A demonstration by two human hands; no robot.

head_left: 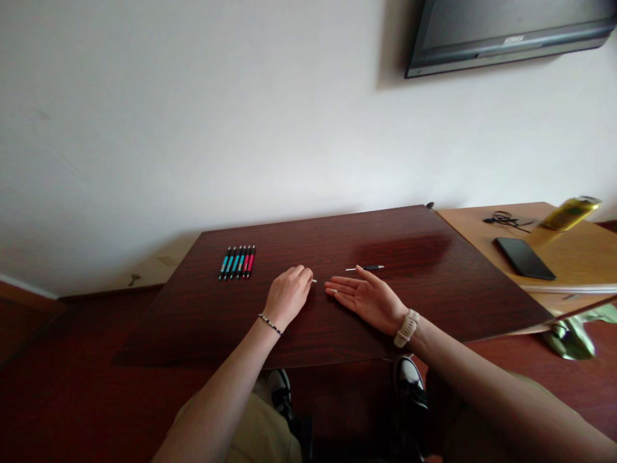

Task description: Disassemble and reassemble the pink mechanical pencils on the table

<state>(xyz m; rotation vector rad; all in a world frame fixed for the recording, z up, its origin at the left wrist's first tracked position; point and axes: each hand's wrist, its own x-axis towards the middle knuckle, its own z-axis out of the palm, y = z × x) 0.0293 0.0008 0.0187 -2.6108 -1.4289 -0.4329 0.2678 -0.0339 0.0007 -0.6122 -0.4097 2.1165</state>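
My left hand [289,292] is closed, palm down, over the dark table. From its fingertips sticks the pale end of a small piece [313,280], while the rest of it is hidden. My right hand [369,301] lies palm up with its fingers stretched out. A tiny whitish piece [334,291] rests on those fingers, too small to name. Just beyond that hand, a black pen barrel [373,267] with a silver tip lies beside a thin white stick [350,269]. Farther left, several blue and red pens [236,262] stand in a neat row, lying parallel.
The dark wooden table [308,235] meets the wall. On a lighter side table [463,222] at right are a black phone [524,258], a coiled cable [504,220] and a yellow can [571,213]. A television [511,38] hangs above.
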